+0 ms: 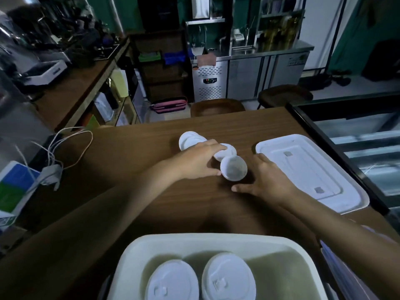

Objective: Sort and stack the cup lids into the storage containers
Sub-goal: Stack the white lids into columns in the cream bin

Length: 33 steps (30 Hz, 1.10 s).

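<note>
Gathering is in hand: the left hand (201, 160) is curling its fingers over a loose row of white cup lids (190, 140) lying on the wooden table (134, 148), with the nearest lid (233, 167) tipping up on edge beside the thumb. The right hand (267, 180) is resting flat, fingers spread, holding nothing, just right of that lid. The storage container (138, 252) is sitting closest, holding 2 lids (173, 282) side by side; a flat white cover (337, 169) is lying to the right. The next move probably calls for both hands pressing the row into 1 nested stack before carrying it to the container.
</note>
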Motion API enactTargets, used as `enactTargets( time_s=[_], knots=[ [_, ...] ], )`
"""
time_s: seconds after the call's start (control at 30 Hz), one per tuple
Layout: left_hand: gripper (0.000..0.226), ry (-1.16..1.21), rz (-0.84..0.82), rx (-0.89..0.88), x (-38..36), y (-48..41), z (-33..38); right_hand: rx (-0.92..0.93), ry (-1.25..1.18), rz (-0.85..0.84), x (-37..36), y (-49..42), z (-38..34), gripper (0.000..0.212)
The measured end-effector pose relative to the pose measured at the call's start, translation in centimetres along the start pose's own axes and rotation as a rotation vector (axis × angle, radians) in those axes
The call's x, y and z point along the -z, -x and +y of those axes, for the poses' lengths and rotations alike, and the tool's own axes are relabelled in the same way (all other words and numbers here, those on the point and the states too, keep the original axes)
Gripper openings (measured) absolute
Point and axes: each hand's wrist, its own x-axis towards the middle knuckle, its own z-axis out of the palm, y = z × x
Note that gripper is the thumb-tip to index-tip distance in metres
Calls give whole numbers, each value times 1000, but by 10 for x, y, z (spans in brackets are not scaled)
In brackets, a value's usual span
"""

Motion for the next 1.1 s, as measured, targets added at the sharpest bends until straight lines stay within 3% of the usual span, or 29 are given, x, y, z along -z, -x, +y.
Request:
enactTargets(
  time_s=[0.2,0.37,0.47,0.7,0.9,1.03,1.1],
  knots=[
    [88,-202,-106,-20,9,-63,-23,-66,-68,12,-24,-22,4,98],
    [106,-279,-263,3,7,-96,-26,-51,-77,44,-28,-22,4,67],
    [114,-312,-324,64,1,-107,-21,-69,-81,45,-22,-16,7,70],
    [101,-288,-318,108,-9,-115,-15,-68,-28,2,-16,-4,19,72],
    [93,-281,-323,92,-15,-106,-13,-122,-30,-47,-18,-7,16,117],
    [91,-277,-320,114,-12,-101,-13,-96,-71,-11,-20,-6,14,77],
    [89,-278,-300,106,-10,-100,-13,-95,-92,-6,-19,-7,13,74]
  ],
)
